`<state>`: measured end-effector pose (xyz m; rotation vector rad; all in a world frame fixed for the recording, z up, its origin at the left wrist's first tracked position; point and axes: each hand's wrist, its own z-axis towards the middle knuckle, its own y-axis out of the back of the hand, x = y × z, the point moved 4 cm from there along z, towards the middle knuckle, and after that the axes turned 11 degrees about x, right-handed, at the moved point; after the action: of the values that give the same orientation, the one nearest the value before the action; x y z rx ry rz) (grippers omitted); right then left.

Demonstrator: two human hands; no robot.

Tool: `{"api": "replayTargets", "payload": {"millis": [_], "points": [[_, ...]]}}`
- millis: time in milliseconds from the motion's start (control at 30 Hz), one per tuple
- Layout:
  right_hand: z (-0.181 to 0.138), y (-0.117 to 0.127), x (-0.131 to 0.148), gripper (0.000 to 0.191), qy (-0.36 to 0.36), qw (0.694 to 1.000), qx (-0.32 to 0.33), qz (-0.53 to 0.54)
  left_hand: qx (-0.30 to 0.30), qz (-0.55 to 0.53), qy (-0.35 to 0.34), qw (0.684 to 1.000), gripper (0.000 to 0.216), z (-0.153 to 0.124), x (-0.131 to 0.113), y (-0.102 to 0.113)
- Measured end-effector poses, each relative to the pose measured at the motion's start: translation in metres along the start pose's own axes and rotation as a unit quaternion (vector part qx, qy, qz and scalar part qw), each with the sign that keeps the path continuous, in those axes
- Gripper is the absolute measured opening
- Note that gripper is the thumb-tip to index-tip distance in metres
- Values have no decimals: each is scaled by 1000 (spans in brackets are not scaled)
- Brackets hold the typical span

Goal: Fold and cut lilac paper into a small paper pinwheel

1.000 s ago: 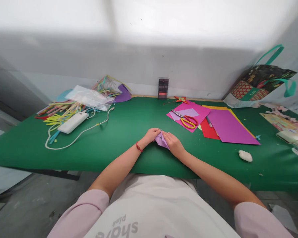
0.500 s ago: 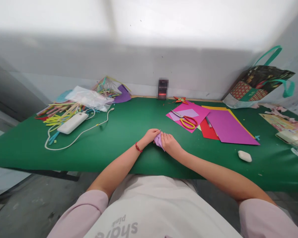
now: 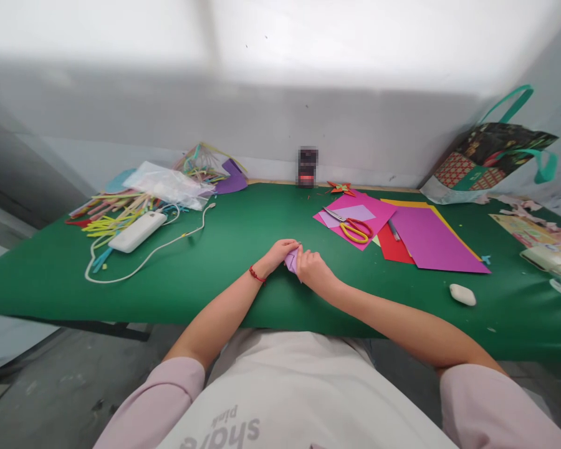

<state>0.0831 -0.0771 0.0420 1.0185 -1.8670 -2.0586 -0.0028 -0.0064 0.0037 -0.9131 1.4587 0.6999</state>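
A small folded piece of lilac paper (image 3: 292, 260) sits between my two hands, just above the green table (image 3: 224, 249) near its front edge. My left hand (image 3: 280, 252) pinches it from the left, a red bracelet on the wrist. My right hand (image 3: 312, 270) grips it from the right and covers most of it, so only a small corner shows.
Pink, purple, red and yellow sheets (image 3: 425, 240) lie to the right, with yellow-handled scissors (image 3: 353, 227) and a pen on them. A white eraser (image 3: 462, 294) lies further right. At the left are a white power bank (image 3: 138, 231) with cable, coloured strips and a plastic bag. A patterned bag (image 3: 489, 159) stands at the back right.
Both hands have shifted slightly left and closed in around the lilac paper. More of it is hidden under my right hand than a second ago.
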Motion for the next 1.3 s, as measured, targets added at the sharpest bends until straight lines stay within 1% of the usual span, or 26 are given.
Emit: {"api": "replayTargets", "payload": {"millis": [67,133,167,200,233,267,333,367,433,500,600,667,700,733,800,900,967,1033,1100,1167,1233,1300], "points": [[-1,0,-14,43,23,997,6,75,-28,23,-2,999,24,0,-2,0],[-3,-3,-34,49,33,986,31,163,-45,55,1,997,25,0,-5,-1],[-5,-4,-44,53,47,973,50,219,-46,73,3,996,25,0,-7,-2],[-6,-5,-53,55,77,953,70,284,-44,90,1,995,25,-1,-8,-3],[-7,-5,-62,54,104,927,80,352,-43,107,-5,993,26,-1,-10,-4],[-7,-5,-71,50,110,895,75,425,-44,122,-12,991,27,-2,-12,-6],[-6,-8,-87,37,69,821,74,562,-47,149,-30,987,28,-4,-15,-8],[-5,-11,-92,31,47,782,84,616,-47,158,-36,986,29,-5,-16,-9],[-2,-20,-94,27,20,704,113,701,-39,171,-38,984,29,-6,-17,-11],[0,-30,-88,31,22,629,149,763,-30,171,-36,984,30,-7,-17,-14],[4,-44,-76,36,27,526,182,830,-17,162,-42,986,31,-7,-15,-18],[7,-51,-68,36,34,472,194,859,-5,151,-46,987,31,-7,-14,-21],[9,-53,-65,35,39,452,200,868,1,146,-45,988,31,-7,-14,-22],[10,-56,-62,34,43,438,206,874,4,141,-45,989,31,-7,-14,-23],[12,-60,-58,32,44,425,223,876,0,137,-47,989,33,-8,-15,-23],[11,-64,-56,29,20,428,247,869,-7,139,-49,989,35,-8,-17,-22],[9,-62,-56,30,8,427,249,869,-2,144,-44,989,34,-8,-16,-22],[5,-56,-54,33,23,414,268,870,5,154,-39,987,34,-8,-16,-22],[-1,-48,-50,39,57,393,315,862,4,175,-39,984,33,-8,-17,-22],[-5,-42,-47,42,81,376,345,856,-1,198,-41,979,32,-9,-18,-22],[-6,-40,-46,41,88,368,347,858,-3,216,-43,975,31,-9,-19,-22],[-6,-40,-45,38,87,367,340,862,-1,229,-45,972,30,-9,-18,-22]]}}
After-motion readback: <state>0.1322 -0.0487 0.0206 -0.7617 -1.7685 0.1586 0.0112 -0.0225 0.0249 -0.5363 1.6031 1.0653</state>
